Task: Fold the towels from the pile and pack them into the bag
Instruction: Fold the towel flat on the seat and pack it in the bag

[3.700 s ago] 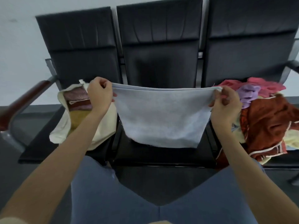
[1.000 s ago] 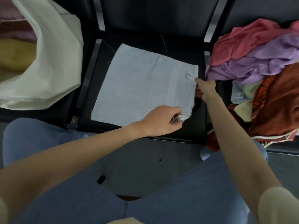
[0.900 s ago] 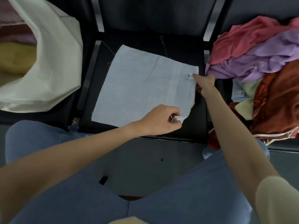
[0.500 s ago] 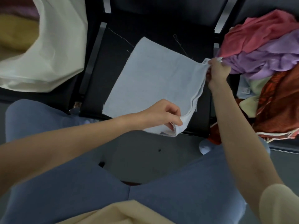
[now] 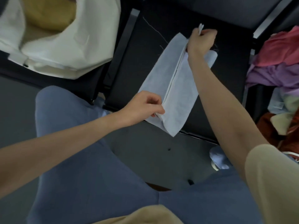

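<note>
A pale blue towel (image 5: 181, 94) lies over the middle black seat (image 5: 226, 78), its right side lifted and carried over to the left so that it stands up along a fold. My left hand (image 5: 145, 109) pinches the near corners at the front edge. My right hand (image 5: 201, 41) pinches the far corners, held above the seat. The cream bag (image 5: 90, 39) lies open on the left seat with a yellow towel (image 5: 48, 15) inside. The pile of towels (image 5: 278, 62), pink, purple and rust, fills the right seat.
My knees in blue trousers (image 5: 77, 151) are below the seat's front edge. The dark floor (image 5: 153, 151) shows between them. A pale blue scrap (image 5: 218, 159) lies on the floor by my right knee. Metal bars separate the seats.
Both hands have carried the towel's right edge up and leftward across the towel, folding it over. The view has swung so the bag looks larger and the pile sits further right.
</note>
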The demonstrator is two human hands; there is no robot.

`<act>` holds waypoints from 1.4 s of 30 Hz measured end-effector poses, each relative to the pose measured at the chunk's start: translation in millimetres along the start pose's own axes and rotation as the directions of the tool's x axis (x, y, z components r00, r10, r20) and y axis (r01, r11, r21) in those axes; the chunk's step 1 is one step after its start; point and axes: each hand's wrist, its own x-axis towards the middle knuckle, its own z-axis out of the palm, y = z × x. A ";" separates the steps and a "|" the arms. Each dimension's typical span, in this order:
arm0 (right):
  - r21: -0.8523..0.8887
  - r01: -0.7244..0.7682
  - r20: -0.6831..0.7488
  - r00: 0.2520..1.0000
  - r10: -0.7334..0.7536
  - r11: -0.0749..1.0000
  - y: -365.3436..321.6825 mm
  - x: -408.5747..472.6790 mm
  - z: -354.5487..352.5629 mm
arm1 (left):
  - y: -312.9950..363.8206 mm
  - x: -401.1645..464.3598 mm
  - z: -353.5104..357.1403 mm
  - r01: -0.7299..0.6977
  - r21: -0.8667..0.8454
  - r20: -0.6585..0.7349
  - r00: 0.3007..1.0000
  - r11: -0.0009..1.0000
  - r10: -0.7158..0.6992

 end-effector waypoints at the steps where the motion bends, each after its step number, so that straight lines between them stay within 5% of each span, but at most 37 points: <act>1: -0.018 -0.006 0.020 1.000 0.007 1.000 2.8 -2.2 10.2 | -5.6 1.5 -6.0 0.017 0.027 -0.026 1.000 0.999 -0.016; 5: -0.137 -0.024 0.102 0.994 0.038 0.990 16.8 -6.9 37.9 | -30.6 3.8 -23.2 0.136 0.197 -0.145 0.984 0.971 -0.108; 10: -0.231 -0.062 0.219 0.969 0.114 0.971 26.6 -16.1 46.1 | -61.5 -0.2 -34.9 0.170 0.573 -0.222 0.974 0.802 -0.048; 18: -0.123 0.118 0.344 0.937 -0.069 0.985 28.7 -84.2 -30.8 | -64.3 -1.3 -41.9 0.265 0.698 -0.346 0.938 0.665 -0.011; 22: -0.153 0.079 0.168 0.984 -0.053 0.985 58.4 -134.1 -95.2 | -63.0 4.9 -39.3 0.271 0.685 -0.412 0.910 0.676 0.053; 26: -0.377 -0.031 0.060 0.997 0.058 0.926 78.0 -164.5 -136.3 | -56.5 12.3 -32.9 0.301 0.657 -0.401 0.916 0.691 -0.017; 33: -0.611 -0.043 0.280 0.922 0.266 0.790 82.7 -200.2 -151.1 | -49.9 15.1 -26.6 0.353 0.541 -0.371 0.915 0.763 -0.159; 38: -0.480 -0.153 0.340 0.875 0.344 0.864 77.5 -195.0 -165.0 | -44.6 -0.5 -22.4 0.378 0.399 -0.343 0.907 0.835 -0.246; 42: -0.261 -0.364 0.332 0.836 0.437 0.894 71.0 -200.1 -184.8 | -36.1 -21.7 -12.0 0.427 0.042 -0.240 0.882 0.903 -0.406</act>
